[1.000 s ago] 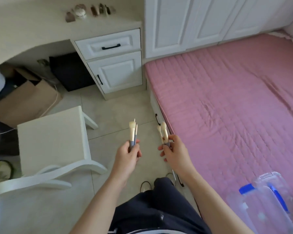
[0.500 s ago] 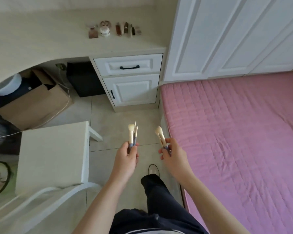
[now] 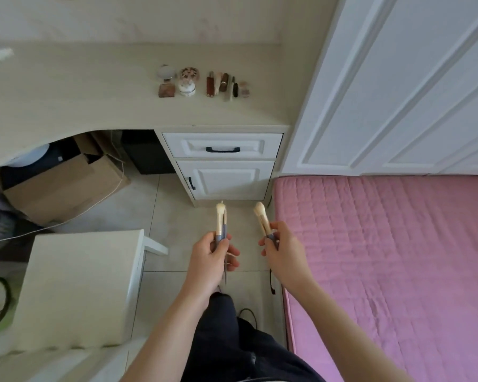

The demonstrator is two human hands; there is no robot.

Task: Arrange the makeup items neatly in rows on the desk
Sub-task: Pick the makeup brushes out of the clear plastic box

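My left hand point(image 3: 209, 256) grips a small bunch of makeup brushes point(image 3: 220, 220) with cream bristles and grey-blue handles, held upright over the floor. My right hand point(image 3: 283, 249) grips another bunch of the same brushes point(image 3: 261, 216), tilted slightly left. Both hands hang in the air in front of the desk point(image 3: 94, 106). On the desk's right part several makeup items stand in a row: a pinkish compact point(image 3: 166, 90), a white patterned jar point(image 3: 187, 86), and brown tubes and sticks point(image 3: 223, 83).
White drawers point(image 3: 222, 146) sit under the desk's right end. A white chair point(image 3: 78, 285) stands at lower left. A cardboard box point(image 3: 64, 183) lies under the desk. A pink bed point(image 3: 392, 257) fills the right, white wardrobe doors point(image 3: 398, 84) behind it.
The view has swung up and toward the desk, which now shows much larger and nearer. The clear box on the bed has left the view. Both hands still hold their brushes.
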